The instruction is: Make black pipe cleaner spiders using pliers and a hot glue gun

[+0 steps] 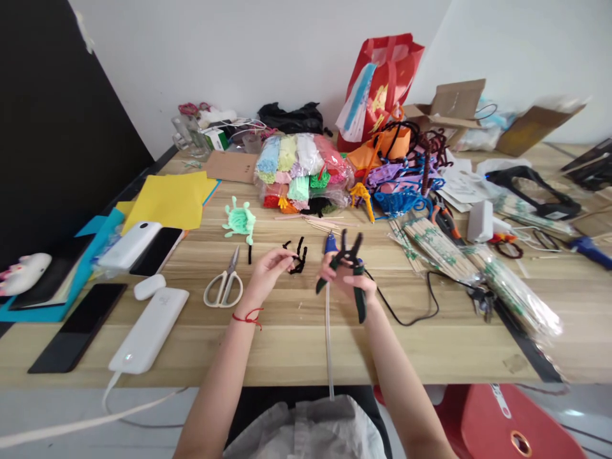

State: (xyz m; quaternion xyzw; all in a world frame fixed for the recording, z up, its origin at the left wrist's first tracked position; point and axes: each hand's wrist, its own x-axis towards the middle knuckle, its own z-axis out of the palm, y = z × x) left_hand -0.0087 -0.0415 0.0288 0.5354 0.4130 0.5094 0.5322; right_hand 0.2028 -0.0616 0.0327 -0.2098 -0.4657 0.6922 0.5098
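My left hand, fingers pinched, holds a bent black pipe cleaner with several prongs above the table. In my right hand are pliers with dark green handles, jaws pointing away and apart. Beneath that hand lies a blue glue gun, a long clear glue stick trailing from it toward my lap. White-handled scissors rest left of my left hand. Beyond them sits a mint-green pipe cleaner figure, with a short black piece close by.
Bagged bundles of coloured pipe cleaners and a tangled coloured pile stand at the back. Packs of wooden sticks and orange-handled pliers lie right. Phones and a white power bank lie left. A black cable curves right.
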